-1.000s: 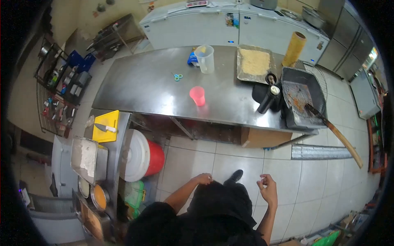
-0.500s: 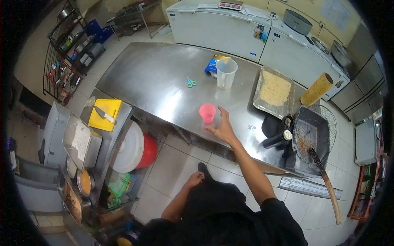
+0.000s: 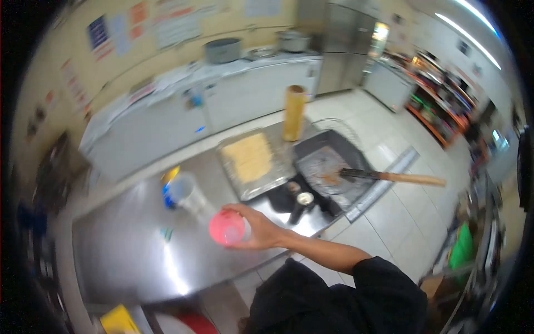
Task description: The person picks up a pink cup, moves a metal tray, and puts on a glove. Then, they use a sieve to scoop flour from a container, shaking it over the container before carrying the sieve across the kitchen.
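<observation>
My right hand [image 3: 257,227] is closed around a pink plastic cup [image 3: 227,227], lifted over the steel table [image 3: 125,239]. Motion blurs the view. Behind the cup stands a clear plastic jug [image 3: 186,192], with a blue and yellow packet [image 3: 168,189] beside it. Green-handled scissors [image 3: 167,234] lie to the left on the table. Of my left hand, at most a small dim patch shows at the bottom edge beside my dark clothing; its fingers are hidden.
A tray of pale crumbs [image 3: 250,158] lies near the table's far side. Beyond it are a yellow roll [image 3: 295,111] and a dark pan [image 3: 359,156] with a wooden-handled brush [image 3: 400,177] across it. A black cylindrical container [image 3: 301,207] is close to my forearm. White freezers [image 3: 256,89] line the wall.
My right hand has taken hold of the pink cup and raised it from the table. My view has turned to the right and up, bringing shelves and wall posters into sight.
</observation>
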`<state>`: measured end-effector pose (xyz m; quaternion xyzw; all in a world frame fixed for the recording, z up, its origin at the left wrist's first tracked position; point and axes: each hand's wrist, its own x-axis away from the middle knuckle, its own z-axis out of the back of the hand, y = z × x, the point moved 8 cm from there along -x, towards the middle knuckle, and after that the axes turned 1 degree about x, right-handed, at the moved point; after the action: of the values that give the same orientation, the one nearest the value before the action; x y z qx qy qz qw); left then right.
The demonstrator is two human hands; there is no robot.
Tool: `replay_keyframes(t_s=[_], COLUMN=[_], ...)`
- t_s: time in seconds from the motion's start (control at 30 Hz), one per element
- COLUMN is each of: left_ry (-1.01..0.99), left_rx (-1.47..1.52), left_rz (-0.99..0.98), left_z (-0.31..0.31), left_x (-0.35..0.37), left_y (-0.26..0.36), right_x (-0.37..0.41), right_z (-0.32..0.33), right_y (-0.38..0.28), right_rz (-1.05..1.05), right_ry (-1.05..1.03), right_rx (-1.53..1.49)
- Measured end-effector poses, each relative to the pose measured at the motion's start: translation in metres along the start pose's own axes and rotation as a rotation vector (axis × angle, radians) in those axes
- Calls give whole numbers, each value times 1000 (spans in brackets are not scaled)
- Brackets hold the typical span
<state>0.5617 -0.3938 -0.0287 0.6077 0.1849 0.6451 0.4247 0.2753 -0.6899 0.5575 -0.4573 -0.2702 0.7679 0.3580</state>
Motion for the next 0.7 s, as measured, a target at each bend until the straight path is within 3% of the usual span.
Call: replay_keyframes(t_s=[0.07,0.23,0.33,0.43,0.47,0.57,0.7], left_ry=[-81,-229,-304,-362,-377,-411,-405], left_rx=[-143,-294,-326,-336,-336,-348,-360], left_rz=[-10,-124,-182,-220,-230,-240,-222], left_z=[-1,-27,-51,-72,-77,-87,-80], left_x=[-49,-147,-167,-160,-153,-146,-142], left_y=[39,136,175,203,213,208,189], right_x=[-6,12,37,46,51,55,56], right_z=[59,161,183,185,188,171,166], right_y=[-52,-161,-203,-255,-270,-297,-304], right_rz=[232,515,698,729,759,572,563], right_ry=[72,289,638,973,950,956,965], right_rx=[101,224,367,498,550,711,706])
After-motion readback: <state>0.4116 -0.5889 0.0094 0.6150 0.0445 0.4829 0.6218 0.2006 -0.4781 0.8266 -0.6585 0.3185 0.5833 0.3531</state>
